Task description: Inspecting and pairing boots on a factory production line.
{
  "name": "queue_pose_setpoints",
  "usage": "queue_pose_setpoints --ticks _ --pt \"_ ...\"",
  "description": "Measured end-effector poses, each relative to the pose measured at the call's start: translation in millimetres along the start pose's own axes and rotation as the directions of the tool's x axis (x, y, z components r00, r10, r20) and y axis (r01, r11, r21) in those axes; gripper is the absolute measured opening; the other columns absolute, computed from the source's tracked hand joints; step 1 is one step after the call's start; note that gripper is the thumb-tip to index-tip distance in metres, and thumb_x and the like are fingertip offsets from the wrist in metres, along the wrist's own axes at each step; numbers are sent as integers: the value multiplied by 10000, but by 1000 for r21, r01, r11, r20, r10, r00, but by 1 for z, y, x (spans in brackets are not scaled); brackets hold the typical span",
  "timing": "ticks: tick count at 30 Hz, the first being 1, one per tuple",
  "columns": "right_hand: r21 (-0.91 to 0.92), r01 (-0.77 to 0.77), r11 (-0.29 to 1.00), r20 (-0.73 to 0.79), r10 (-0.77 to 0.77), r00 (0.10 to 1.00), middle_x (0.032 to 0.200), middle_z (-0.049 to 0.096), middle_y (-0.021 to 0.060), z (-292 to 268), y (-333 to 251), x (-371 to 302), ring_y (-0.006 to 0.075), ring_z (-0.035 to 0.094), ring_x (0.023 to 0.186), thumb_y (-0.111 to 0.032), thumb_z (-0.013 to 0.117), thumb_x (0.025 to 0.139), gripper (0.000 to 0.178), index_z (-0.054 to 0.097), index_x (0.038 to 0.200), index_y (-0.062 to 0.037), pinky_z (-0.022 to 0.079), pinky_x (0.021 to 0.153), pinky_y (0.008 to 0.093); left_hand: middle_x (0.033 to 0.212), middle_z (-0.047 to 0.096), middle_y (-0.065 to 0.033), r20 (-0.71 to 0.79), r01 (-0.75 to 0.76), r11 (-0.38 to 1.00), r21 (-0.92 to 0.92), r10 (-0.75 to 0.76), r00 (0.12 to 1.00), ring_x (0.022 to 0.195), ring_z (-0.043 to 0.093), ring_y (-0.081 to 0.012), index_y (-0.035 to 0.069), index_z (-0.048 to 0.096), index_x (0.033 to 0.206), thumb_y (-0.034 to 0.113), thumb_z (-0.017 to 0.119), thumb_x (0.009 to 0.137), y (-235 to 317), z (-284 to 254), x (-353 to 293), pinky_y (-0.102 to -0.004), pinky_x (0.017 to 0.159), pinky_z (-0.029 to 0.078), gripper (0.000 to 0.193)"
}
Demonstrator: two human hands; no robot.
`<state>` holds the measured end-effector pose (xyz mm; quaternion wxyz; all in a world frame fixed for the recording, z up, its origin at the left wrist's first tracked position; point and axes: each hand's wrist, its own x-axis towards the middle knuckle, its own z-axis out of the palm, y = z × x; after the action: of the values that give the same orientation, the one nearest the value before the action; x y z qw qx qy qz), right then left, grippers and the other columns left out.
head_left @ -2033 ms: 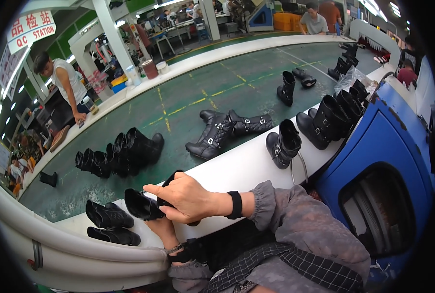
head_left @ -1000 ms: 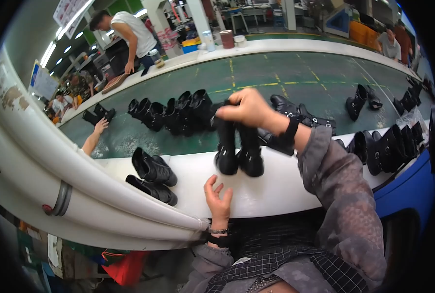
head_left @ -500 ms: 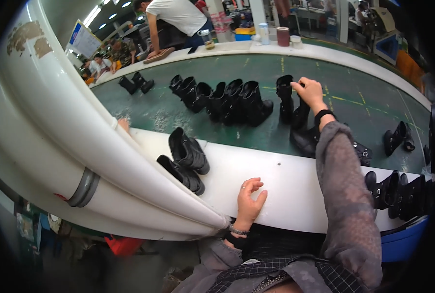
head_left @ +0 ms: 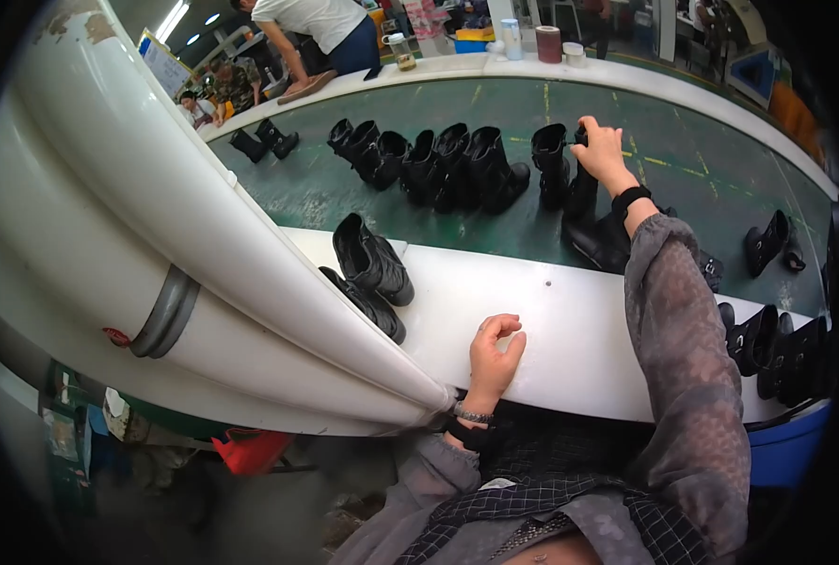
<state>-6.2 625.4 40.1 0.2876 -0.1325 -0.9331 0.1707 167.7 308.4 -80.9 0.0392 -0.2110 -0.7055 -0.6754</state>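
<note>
Placing a pair of boots seems the step in hand — letting go would call for fingers opening clear of the leather
The right hand (head_left: pixel 607 155) is at the top of one boot (head_left: pixel 584 193), gripping or released I cannot tell; its mate (head_left: pixel 550 169) stands beside it, in from the green belt's (head_left: pixel 457 231) near edge; the empty left hand (head_left: pixel 496 358) curls loosely over the white ledge (head_left: pixel 579 320) — counted: ledge pair (head_left: pixel 374 259) at its left end, left pair (head_left: pixel 273 141) and right pair (head_left: pixel 766 241) toward the belt's ends, row of about six (head_left: pixel 452 160) between; others overlap

Boot (head_left: pixel 581 195) part. hid. bhd R hand (head_left: pixel 604 154)
</note>
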Motion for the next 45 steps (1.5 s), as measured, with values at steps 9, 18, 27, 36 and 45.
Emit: queue_pose_setpoints --ticks 9,18,27,36,45 --pt "476 724 499 -347 -650 676 1240 522 179 -17 -194 -104 365 483 1177 -147 734 645 634 522 1231 -35 392 998 437 977 636 -112 -7 38 999 -2 -38 999 895 615 -203 -15 619 958 60 629 814 0 2 -1 -300 816 486 163" --pt "604 764 225 -168 -902 398 739 519 89 4 -257 -155 308 524 897 -269 812 531 770 522 1228 -124 264 1094 494 1134 626 -165 25 103 994 36 -104 994 1066 598 -266 -32 568 1163 75 623 801 -24 6 -10 -363 909 449 381" --pt "504 854 132 -508 -754 416 541 496 55 27 -260 -159 262 499 585 -401 742 665 382 523 594 -97 414 582 361 1058 679 -179 15 127 991 48 -128 992 1024 635 -245 -56 625 1081 260 641 855 -8 1 -6 -337 848 475 389" --pt "505 744 437 -629 -403 665 414 343 51 -1 -211 -130 185 386 390 -260 787 676 463 429 435 -93 304 369 314 810 643 -106 -30 126 991 -50 -128 991 770 591 -167 -36 601 831 78 640 821 -14 10 -5 -293 742 461 121" --pt "348 618 705 -556 -376 741 465 430 46 -151 -84 -200 185 429 425 -154 810 616 262 577 545 -58 330 384 301 837 671 -65 46 174 977 -126 -169 985 787 589 -96 -39 630 861 12 569 877 -4 17 -7 -225 750 452 81"
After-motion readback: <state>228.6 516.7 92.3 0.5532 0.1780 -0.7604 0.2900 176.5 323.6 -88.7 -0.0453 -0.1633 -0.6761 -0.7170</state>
